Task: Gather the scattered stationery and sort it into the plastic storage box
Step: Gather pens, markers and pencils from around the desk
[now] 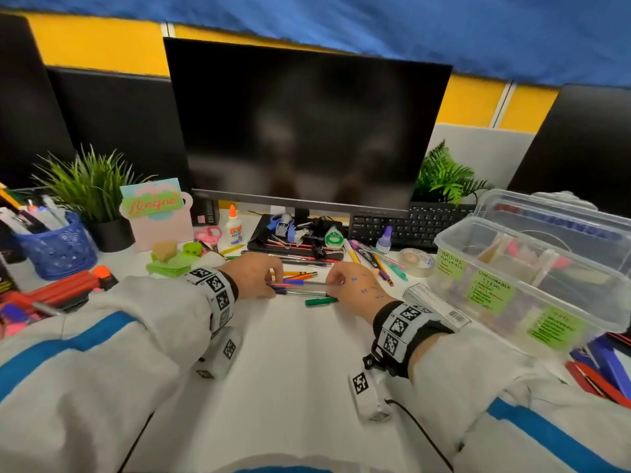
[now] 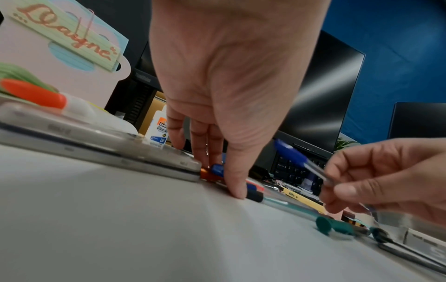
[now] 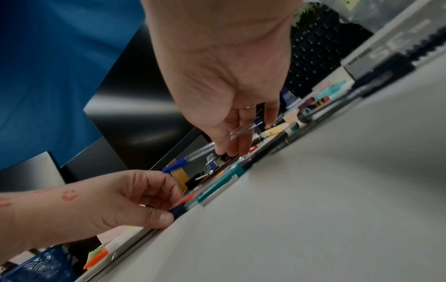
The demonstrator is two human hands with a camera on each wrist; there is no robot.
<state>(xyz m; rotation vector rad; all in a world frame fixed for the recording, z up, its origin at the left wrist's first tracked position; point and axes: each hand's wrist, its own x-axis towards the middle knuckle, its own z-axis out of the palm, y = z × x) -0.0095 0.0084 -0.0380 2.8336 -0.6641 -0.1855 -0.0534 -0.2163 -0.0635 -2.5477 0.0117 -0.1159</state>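
From the head camera, both hands meet over a row of pens (image 1: 300, 286) on the table (image 1: 293, 353). The left hand (image 1: 254, 274) curls its fingers over the pens' capped ends; the right hand (image 1: 355, 283) pinches the far end of a blue-capped pen (image 1: 297, 282). A green pen (image 1: 319, 301) lies just below the right fingers, and the plastic storage box (image 1: 532, 271) stands open well to their right.

The left wrist camera shows the left fingers (image 2: 235, 183) pressing down on pen caps.

The right wrist camera shows the right fingers (image 3: 241, 137) gripping the clear barrel, lifted off the table.
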